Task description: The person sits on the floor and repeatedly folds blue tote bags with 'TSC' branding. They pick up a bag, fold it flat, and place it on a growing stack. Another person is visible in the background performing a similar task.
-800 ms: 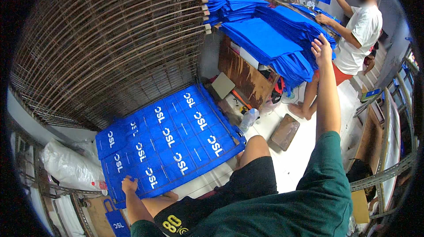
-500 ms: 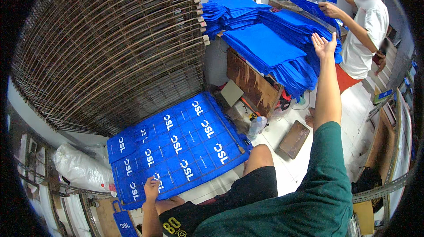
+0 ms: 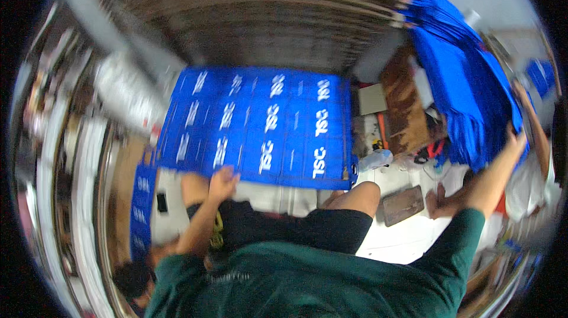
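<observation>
In front of me lies a blue printed fabric sheet with rows of white lettering, under a wire grid. My left hand hovers by its near edge, above my lap, its fingers loosely curled and nothing visible in them. At the far right, my right arm reaches out to a tall stack of blue fabric pieces. There my right hand is at the stack's outer edge. Motion blur hides whether its fingers grip a piece. Beyond it a co-worker's arm reaches to the same edge.
A rack of wire grids rises behind the sheet. A worn wooden board stands below the stack. A brown block, a plastic bottle and a phone lie on the floor. Another person's head shows at lower left.
My view has swung to the right, so the scene tilts differently. My right hand, earlier stretched out palm up and empty, is now at the edge of the blue stack. My left hand remains near the sheet.
</observation>
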`<state>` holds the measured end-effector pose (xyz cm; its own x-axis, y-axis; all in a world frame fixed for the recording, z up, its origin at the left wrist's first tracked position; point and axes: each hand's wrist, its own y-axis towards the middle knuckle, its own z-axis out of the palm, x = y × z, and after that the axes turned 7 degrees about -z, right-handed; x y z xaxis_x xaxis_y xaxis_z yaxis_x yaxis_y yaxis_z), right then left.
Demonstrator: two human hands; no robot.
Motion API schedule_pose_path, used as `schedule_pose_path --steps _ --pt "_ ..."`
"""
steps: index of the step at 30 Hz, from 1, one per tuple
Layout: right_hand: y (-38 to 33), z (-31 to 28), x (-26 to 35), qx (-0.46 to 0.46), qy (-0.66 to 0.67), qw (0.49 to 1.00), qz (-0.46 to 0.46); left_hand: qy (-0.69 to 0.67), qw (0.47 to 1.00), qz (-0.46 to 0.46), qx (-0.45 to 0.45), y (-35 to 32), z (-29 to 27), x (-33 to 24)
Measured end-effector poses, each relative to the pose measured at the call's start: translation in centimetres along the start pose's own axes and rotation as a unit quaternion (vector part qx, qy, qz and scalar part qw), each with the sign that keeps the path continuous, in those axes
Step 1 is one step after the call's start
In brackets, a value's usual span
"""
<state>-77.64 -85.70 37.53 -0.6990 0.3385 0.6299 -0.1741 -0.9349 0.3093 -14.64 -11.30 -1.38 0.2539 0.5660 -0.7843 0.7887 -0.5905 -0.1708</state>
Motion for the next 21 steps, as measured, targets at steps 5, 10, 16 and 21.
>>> schedule_pose_path --steps 5,10,16,21 --pt "-4.4 5.4 -4.5 -0.015 -0.064 0.998 -0.011 0.044 0.998 -0.044 -0.008 -1.2 -1.5 0.8" --pt "-16.0 18.2 -3.8 0.051 -0.078 0.993 -0.076 -0.131 0.99 0.028 0.042 -2.5 2.4 -2.7" --pt "-36.7 28.0 -8.6 0.159 -0.069 0.985 -0.005 -0.376 0.738 -0.045 0.559 -7.1 4.0 -15.5" --pt "-51.4 28.8 -16.7 0.221 -0.203 0.95 0.083 -0.601 0.452 -0.179 0.634 -7.3 3.1 -14.7"
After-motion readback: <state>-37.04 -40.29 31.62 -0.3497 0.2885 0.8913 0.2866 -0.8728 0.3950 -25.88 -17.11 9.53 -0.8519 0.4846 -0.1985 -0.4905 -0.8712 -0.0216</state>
